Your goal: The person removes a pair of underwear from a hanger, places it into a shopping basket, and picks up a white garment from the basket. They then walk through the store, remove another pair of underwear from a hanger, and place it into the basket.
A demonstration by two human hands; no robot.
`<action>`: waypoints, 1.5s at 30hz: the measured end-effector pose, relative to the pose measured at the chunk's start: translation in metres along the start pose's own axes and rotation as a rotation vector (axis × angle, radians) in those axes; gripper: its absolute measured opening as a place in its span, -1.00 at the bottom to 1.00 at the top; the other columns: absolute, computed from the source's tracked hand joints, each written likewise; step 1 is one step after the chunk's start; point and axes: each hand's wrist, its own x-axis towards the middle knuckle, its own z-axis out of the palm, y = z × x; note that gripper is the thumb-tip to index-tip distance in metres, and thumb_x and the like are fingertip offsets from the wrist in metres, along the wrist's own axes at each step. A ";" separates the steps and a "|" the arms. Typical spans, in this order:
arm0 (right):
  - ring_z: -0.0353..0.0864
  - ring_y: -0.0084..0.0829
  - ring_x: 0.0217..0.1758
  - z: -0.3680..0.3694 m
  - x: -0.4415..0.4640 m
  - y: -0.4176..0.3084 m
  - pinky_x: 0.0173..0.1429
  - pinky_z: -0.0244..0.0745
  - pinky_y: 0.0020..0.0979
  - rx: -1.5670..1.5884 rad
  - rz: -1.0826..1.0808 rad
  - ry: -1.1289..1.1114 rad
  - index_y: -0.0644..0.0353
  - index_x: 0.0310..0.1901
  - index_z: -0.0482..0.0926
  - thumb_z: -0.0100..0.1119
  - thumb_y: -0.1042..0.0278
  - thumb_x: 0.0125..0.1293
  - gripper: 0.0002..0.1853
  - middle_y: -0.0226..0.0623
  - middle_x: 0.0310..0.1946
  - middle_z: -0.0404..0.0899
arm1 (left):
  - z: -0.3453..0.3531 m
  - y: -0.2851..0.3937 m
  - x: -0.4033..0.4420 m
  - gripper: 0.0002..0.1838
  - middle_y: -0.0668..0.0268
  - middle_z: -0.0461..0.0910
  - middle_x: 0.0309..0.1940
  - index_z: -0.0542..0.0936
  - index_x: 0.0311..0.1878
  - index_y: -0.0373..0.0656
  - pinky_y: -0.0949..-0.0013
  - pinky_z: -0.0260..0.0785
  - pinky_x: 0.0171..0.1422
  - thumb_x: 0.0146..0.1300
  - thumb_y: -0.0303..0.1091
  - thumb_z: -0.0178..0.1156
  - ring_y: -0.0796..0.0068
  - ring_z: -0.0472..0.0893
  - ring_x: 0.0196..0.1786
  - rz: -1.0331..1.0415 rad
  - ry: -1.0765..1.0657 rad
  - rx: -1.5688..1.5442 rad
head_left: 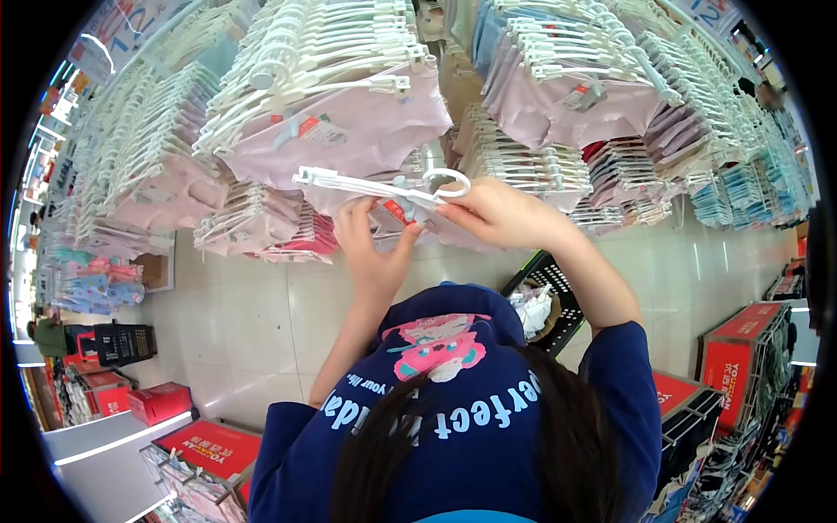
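Observation:
A white clip hanger [357, 184] is held up in front of me, with pale pink underwear [453, 234] hanging from it. My right hand [504, 215] is closed on the hanger beside its curved hook. My left hand [373, 248] is at the underwear's left part, its thumb and fingers around the fabric by a red-and-white tag [397, 210]. Those left fingertips are partly hidden behind the garment. Just beyond, a row of similar pale pink underwear [349, 131] hangs on white hangers, also tagged.
More packed hangers with pink underwear [580, 109] fill the rack to the right. A black shopping basket [568, 315] with white items stands on the tiled floor [240, 305]. Red display boxes [209, 444] stand at lower left, others [732, 375] at right.

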 end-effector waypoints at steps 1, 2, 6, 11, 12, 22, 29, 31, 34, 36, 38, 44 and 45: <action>0.42 -0.03 -0.50 0.000 -0.003 0.003 -0.40 0.28 -0.21 -0.005 -0.049 0.020 0.33 -0.31 0.43 -0.08 0.36 0.30 -0.81 -0.02 -0.57 0.41 | 0.002 0.000 0.001 -0.45 0.22 0.35 -0.25 0.38 -0.10 -0.22 0.23 0.11 0.00 -0.14 -0.24 0.39 0.26 0.32 -0.12 -0.022 -0.005 -0.012; 0.42 -0.04 -0.50 -0.002 -0.007 0.003 -0.40 0.28 -0.21 -0.008 -0.059 0.041 0.33 -0.32 0.43 -0.08 0.36 0.29 -0.81 -0.02 -0.57 0.41 | 0.005 0.001 0.002 -0.45 0.22 0.34 -0.26 0.38 -0.10 -0.22 0.25 0.12 -0.02 -0.15 -0.25 0.40 0.28 0.32 -0.14 -0.045 -0.012 -0.024; 0.43 -0.05 -0.50 -0.006 -0.023 0.012 -0.40 0.29 -0.22 -0.032 -0.038 0.111 0.33 -0.33 0.43 -0.07 0.35 0.29 -0.81 -0.03 -0.57 0.42 | 0.026 0.009 0.004 -0.46 0.24 0.32 -0.28 0.40 -0.11 -0.22 0.35 0.16 -0.14 -0.19 -0.32 0.42 0.36 0.29 -0.24 0.011 0.109 -0.160; 0.50 -0.15 -0.49 -0.018 -0.048 0.027 -0.36 0.37 -0.32 0.015 0.062 0.155 0.33 -0.33 0.50 -0.06 0.35 0.28 -0.78 -0.06 -0.56 0.49 | 0.040 0.022 0.002 -0.52 0.29 0.29 -0.24 0.45 -0.11 -0.21 0.45 0.19 -0.17 -0.15 -0.43 0.40 0.45 0.30 -0.27 0.047 -0.089 -0.142; 0.50 -0.15 -0.48 -0.020 -0.053 0.028 -0.35 0.37 -0.30 0.045 0.080 0.151 0.34 -0.32 0.50 -0.05 0.35 0.28 -0.79 -0.06 -0.54 0.50 | 0.043 0.023 0.000 -0.55 0.29 0.29 -0.24 0.47 -0.13 -0.21 0.45 0.20 -0.17 -0.15 -0.45 0.39 0.44 0.31 -0.26 0.109 -0.106 -0.137; 0.53 -0.18 -0.37 -0.026 -0.116 0.073 -0.25 0.41 -0.30 0.103 0.247 0.212 0.31 -0.28 0.52 -0.08 0.32 0.28 -0.76 -0.09 -0.46 0.54 | 0.089 0.041 -0.019 -0.73 0.27 0.51 -0.44 0.56 -0.23 -0.10 0.39 0.28 -0.33 -0.06 -0.42 0.32 0.36 0.45 -0.43 0.182 -0.301 -0.307; 0.51 -0.05 -0.29 0.039 -0.176 0.165 -0.20 0.39 -0.15 -0.279 0.404 0.302 0.24 -0.39 0.53 0.03 0.27 0.19 -0.79 -0.10 -0.46 0.51 | 0.130 0.014 -0.068 -0.67 0.20 0.56 -0.27 0.49 0.01 -0.02 0.28 0.38 -0.25 0.16 -0.22 0.13 0.27 0.57 -0.29 -0.015 -0.951 -0.140; 0.50 -0.16 -0.23 0.068 -0.197 0.218 -0.18 0.33 -0.18 -0.381 0.407 0.374 0.17 -0.43 0.54 0.07 0.26 0.14 -0.83 -0.22 -0.42 0.48 | 0.138 0.001 -0.075 -0.59 0.15 0.53 -0.17 0.42 0.08 -0.03 0.21 0.39 -0.15 0.17 -0.15 0.10 0.18 0.55 -0.20 0.017 -1.134 -0.045; 0.45 -0.28 -0.16 0.075 -0.215 0.246 -0.15 0.24 -0.23 -0.505 0.510 0.457 0.14 -0.43 0.55 0.07 0.25 0.14 -0.84 -0.30 -0.36 0.44 | 0.145 -0.020 -0.085 -0.59 0.11 0.53 -0.19 0.44 0.05 -0.09 0.18 0.36 -0.09 0.15 -0.15 0.11 0.10 0.52 -0.14 0.256 -1.168 0.004; 0.41 -0.34 -0.16 0.073 -0.216 0.268 -0.15 0.17 -0.26 -0.530 0.538 0.467 0.11 -0.42 0.54 0.08 0.24 0.14 -0.85 -0.35 -0.34 0.40 | 0.146 -0.029 -0.090 -0.59 0.08 0.53 -0.19 0.44 0.02 -0.15 0.16 0.35 -0.04 0.13 -0.17 0.12 0.06 0.51 -0.12 0.229 -1.214 0.054; 0.41 -0.32 -0.18 0.062 -0.211 0.277 -0.16 0.17 -0.25 -0.533 0.539 0.499 0.12 -0.42 0.54 0.09 0.24 0.14 -0.85 -0.34 -0.36 0.40 | 0.144 -0.036 -0.093 -0.60 0.10 0.53 -0.17 0.45 0.02 -0.14 0.17 0.35 -0.03 0.13 -0.18 0.12 0.06 0.51 -0.11 0.188 -1.245 0.101; 0.41 -0.32 -0.21 0.033 -0.185 0.310 -0.15 0.20 -0.26 -0.464 0.427 0.635 0.13 -0.45 0.52 0.09 0.26 0.13 -0.86 -0.35 -0.41 0.40 | 0.135 -0.042 -0.091 -0.62 0.14 0.53 -0.12 0.46 0.01 -0.10 0.20 0.34 0.01 0.15 -0.16 0.10 0.08 0.50 -0.07 0.104 -1.218 0.201; 0.41 -0.32 -0.21 0.030 -0.180 0.313 -0.14 0.20 -0.25 -0.466 0.403 0.632 0.12 -0.45 0.52 0.10 0.27 0.12 -0.86 -0.35 -0.42 0.40 | 0.134 -0.043 -0.090 -0.62 0.14 0.53 -0.13 0.47 0.01 -0.10 0.19 0.35 0.00 0.15 -0.15 0.10 0.08 0.51 -0.08 0.097 -1.223 0.220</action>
